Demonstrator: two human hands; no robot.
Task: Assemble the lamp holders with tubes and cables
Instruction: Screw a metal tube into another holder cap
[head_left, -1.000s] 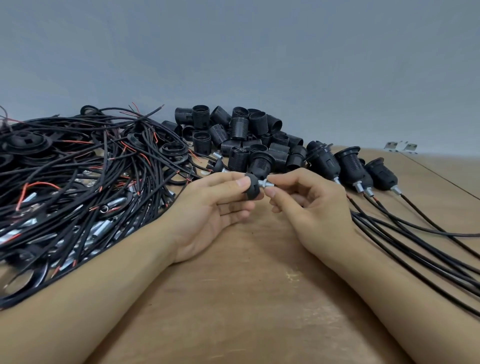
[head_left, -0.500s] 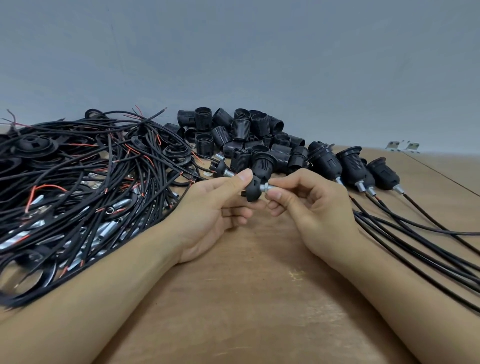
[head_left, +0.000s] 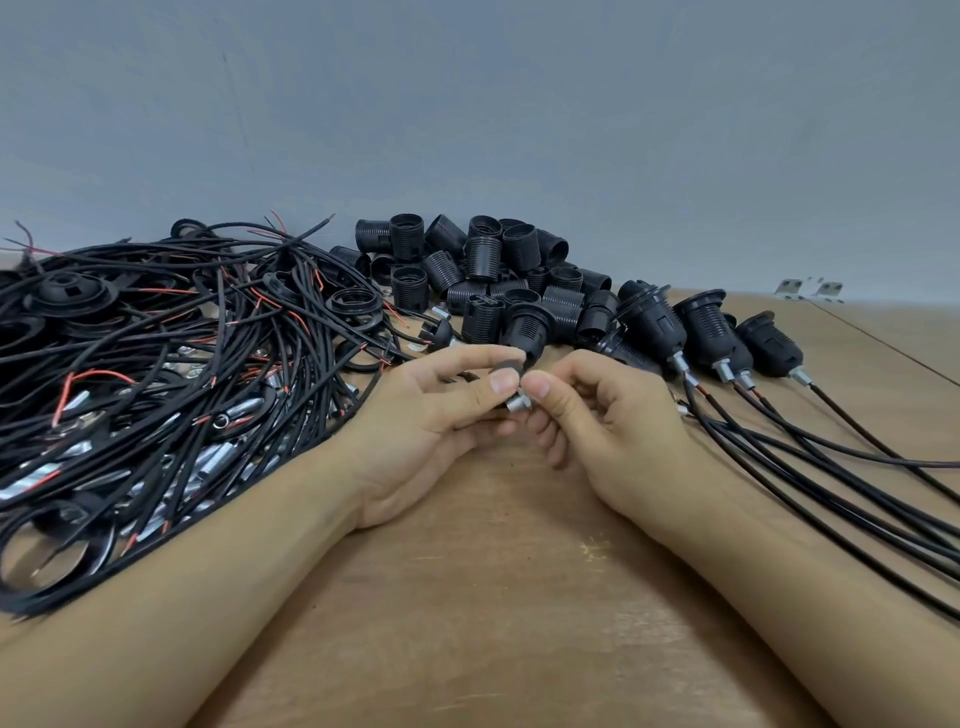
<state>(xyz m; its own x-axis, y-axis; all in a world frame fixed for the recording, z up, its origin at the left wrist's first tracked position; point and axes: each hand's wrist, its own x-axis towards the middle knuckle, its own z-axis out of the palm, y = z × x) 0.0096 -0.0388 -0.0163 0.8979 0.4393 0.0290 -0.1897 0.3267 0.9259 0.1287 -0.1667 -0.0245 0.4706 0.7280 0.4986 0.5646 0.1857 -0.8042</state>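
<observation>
My left hand (head_left: 431, 415) pinches a small black lamp holder cap (head_left: 508, 370) between thumb and fingers at the middle of the wooden table (head_left: 493, 597). My right hand (head_left: 602, 421) pinches the short silver threaded tube (head_left: 518, 403) that sticks out of the cap toward me. Both thumbs meet just above the tube. The cap is mostly hidden by my fingers.
A tangle of black cables (head_left: 156, 374) with red wire ends and silver tubes covers the left. A pile of black threaded holder bodies (head_left: 493, 275) lies behind my hands. Several assembled holders (head_left: 706, 332) with cables trailing right lie at the right.
The cap and tube have tilted so the tube now points down toward me. My left thumb has come over the cap, and both hands sit slightly lower.
</observation>
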